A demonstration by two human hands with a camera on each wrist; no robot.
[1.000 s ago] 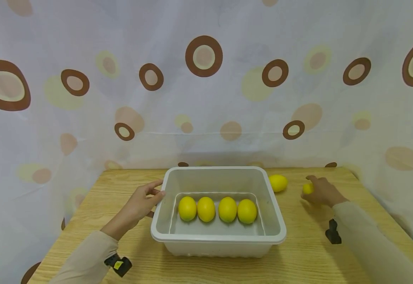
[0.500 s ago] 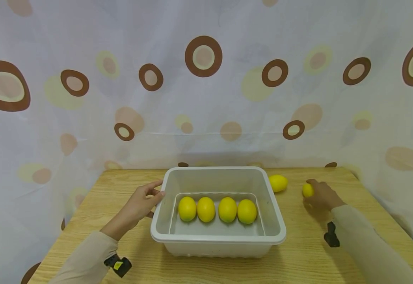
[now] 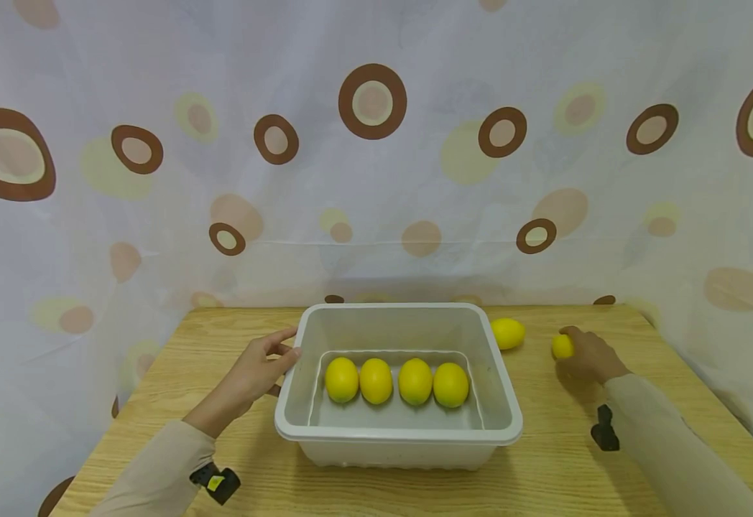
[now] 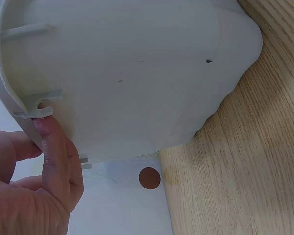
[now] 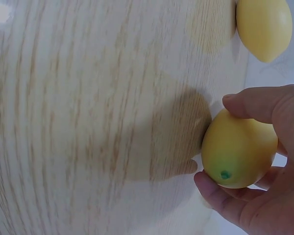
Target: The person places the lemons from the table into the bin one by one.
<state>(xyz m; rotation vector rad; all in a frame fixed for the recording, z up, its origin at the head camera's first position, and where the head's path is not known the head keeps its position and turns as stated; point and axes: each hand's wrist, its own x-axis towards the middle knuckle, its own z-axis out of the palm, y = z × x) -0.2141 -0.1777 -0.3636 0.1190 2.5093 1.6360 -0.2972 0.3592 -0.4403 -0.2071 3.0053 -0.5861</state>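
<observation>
A light grey plastic bin (image 3: pixel 397 435) stands in the middle of the wooden table, with several yellow lemons in a row on its floor. My left hand (image 3: pixel 256 370) grips the bin's left rim; in the left wrist view, fingers (image 4: pixel 55 166) hook under that rim from outside. At the right, my right hand (image 3: pixel 591 355) holds a lemon (image 3: pixel 562 347) between thumb and fingers. The right wrist view shows this lemon (image 5: pixel 240 149) with its green stem tip. Between bin and right hand, another lemon (image 3: pixel 508 334) lies beside the bin's back right corner.
Behind the table (image 3: pixel 570 459) hangs a pale curtain (image 3: pixel 376 194) with brown rings and dots. Dark straps with small devices are on both wrists. The table's back edge runs just behind the bin.
My right hand has drawn slightly down and right, its fingers settling round the lemon, then stayed almost still. The left hand and the bin have not moved.
</observation>
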